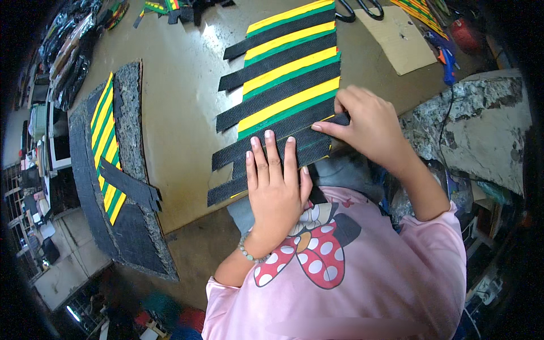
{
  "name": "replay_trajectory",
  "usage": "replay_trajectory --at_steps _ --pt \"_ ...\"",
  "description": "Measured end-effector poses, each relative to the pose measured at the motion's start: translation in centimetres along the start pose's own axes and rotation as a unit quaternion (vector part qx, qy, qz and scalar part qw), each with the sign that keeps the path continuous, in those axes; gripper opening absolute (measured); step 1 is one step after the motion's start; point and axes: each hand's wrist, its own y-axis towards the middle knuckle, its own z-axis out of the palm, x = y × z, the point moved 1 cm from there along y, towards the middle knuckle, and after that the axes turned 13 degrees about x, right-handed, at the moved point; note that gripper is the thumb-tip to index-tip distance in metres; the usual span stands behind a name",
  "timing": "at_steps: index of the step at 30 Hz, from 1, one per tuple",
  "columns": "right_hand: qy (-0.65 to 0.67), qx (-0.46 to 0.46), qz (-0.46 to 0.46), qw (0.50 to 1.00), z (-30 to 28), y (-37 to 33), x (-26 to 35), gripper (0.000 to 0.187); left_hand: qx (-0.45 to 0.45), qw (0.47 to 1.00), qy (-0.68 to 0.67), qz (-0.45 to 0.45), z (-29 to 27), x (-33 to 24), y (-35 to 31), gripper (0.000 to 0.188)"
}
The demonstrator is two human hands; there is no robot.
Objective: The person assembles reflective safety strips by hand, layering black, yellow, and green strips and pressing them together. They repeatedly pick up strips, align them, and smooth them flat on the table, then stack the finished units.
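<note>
A panel of slanting black, yellow and green strips lies on the brown table in front of me, its black ends sticking out unevenly at the left. My left hand is pressed flat on its near part, fingers stretched out and pointing away from me. At the panel's right edge, my right hand pinches the end of a black strip between thumb and fingers. The nearest strips are mostly black, with thin bits of yellow at their edges. My left palm covers part of them.
To the left, a dark grey board carries a narrow striped piece and a loose black strip. Dark scissor handles, a tan cardboard sheet and a blue glue gun lie at the far right. Strip scraps sit at the far edge.
</note>
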Motion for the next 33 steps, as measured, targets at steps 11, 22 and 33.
replay_trajectory --at_steps 11,22,33 --pt "0.047 0.112 -0.078 0.989 0.2 -1.7 3.5 0.081 0.029 0.997 -0.055 0.043 0.8 0.2 0.4 0.079" --pt "0.234 -0.070 -0.094 0.965 -4.0 -0.9 4.9 0.065 -0.371 0.879 -0.110 -0.279 -7.2 16.4 -7.7 0.031" --pt "0.201 -0.011 -0.170 0.965 -1.1 -1.8 6.4 0.032 -0.190 0.845 -0.001 -0.499 -5.7 24.3 -7.1 0.066"
